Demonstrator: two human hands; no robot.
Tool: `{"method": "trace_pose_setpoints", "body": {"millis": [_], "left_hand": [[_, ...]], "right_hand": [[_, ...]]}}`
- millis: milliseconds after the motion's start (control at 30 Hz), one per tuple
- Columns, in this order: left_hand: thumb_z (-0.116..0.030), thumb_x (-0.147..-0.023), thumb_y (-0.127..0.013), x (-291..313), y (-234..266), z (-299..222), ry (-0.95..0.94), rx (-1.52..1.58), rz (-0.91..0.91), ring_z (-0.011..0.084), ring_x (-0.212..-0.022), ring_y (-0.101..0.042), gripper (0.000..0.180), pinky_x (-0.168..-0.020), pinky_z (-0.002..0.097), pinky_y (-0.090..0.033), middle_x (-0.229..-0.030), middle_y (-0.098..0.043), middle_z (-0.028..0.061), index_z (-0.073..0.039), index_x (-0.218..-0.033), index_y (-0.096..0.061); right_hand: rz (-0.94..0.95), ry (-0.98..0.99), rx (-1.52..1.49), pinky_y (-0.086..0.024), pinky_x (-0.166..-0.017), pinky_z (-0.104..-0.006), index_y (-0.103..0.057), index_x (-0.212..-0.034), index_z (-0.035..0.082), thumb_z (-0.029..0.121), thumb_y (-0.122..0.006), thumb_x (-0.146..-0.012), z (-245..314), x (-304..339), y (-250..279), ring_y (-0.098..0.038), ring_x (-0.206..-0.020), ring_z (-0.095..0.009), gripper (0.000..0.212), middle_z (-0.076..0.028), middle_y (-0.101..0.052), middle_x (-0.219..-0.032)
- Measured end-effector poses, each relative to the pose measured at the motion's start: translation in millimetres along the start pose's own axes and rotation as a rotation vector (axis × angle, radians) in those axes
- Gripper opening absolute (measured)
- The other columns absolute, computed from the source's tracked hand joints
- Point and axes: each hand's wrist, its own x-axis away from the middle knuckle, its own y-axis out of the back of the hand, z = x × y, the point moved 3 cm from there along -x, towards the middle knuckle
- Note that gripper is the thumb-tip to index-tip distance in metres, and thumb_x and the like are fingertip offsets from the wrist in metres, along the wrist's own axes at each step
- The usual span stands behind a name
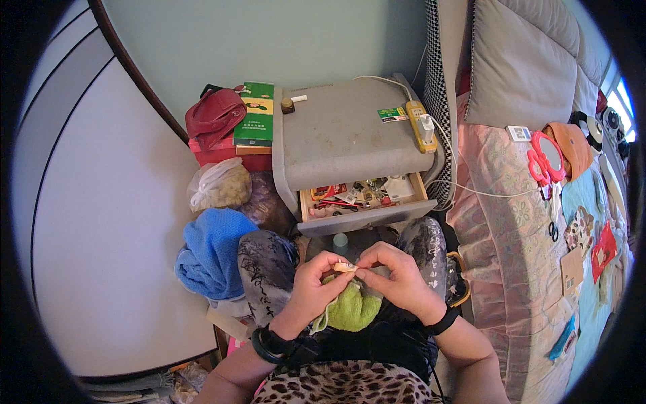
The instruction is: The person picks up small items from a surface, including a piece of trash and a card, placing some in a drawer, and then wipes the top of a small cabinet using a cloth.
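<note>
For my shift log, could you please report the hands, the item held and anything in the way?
Left hand and right hand both pinching small pale item. Green cloth below. Open drawer ahead; no obstruction seen.

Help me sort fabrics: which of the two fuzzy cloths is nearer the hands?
The small lime-green cloth, just below the left hand and right hand; the larger blue towel lies bundled farther left.

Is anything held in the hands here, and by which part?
The left hand and right hand pinch a small pale object near its opposite ends, between fingertips; it is too small to identify.
</note>
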Motion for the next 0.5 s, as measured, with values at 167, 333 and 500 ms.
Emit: {"method": "trace_pose_setpoints", "body": {"millis": [167, 333, 500], "left_hand": [[-0.003, -0.088, -0.069, 2.6, 0.2, -2.5, -0.056, -0.058, 0.002, 0.0060, -0.083, -0.061, 0.018, -0.075, 0.0222, -0.050, -0.091, -0.066, 0.0025, 0.000, -0.101, -0.058], [-0.002, -0.087, -0.069, 3.9, -0.7, 0.2, -0.027, -0.068, -0.038, 0.0059, -0.083, -0.061, 0.018, -0.074, 0.0220, -0.049, -0.091, -0.066, 0.0025, -0.001, -0.100, -0.057], [-0.001, -0.087, -0.069, 7.1, -6.8, 1.8, 0.050, 0.068, -0.088, 0.0057, -0.085, -0.061, 0.017, -0.075, 0.0215, -0.049, -0.091, -0.065, 0.0024, -0.001, -0.098, -0.056]], "right_hand": [[0.018, -0.034, -0.093, -0.050, -0.071, -0.0333, -0.061, -0.090, 0.002, 0.006, -0.072, -0.082, -2.7, 0.4, 0.0, -0.063, -0.080, -0.025, 0.014, -0.010, -0.062, -0.086], [-0.057, 0.243, 0.264, -0.051, -0.072, -0.0349, -0.061, -0.088, 0.005, 0.004, -0.072, -0.076, 14.1, 0.0, -1.8, -0.062, -0.082, -0.029, 0.017, -0.010, -0.062, -0.090], [-0.092, 0.412, 0.485, -0.053, -0.072, -0.0366, -0.061, -0.089, 0.006, 0.003, -0.071, -0.071, 20.8, 7.2, -3.8, -0.062, -0.084, -0.028, 0.021, -0.008, -0.062, -0.096]]}}
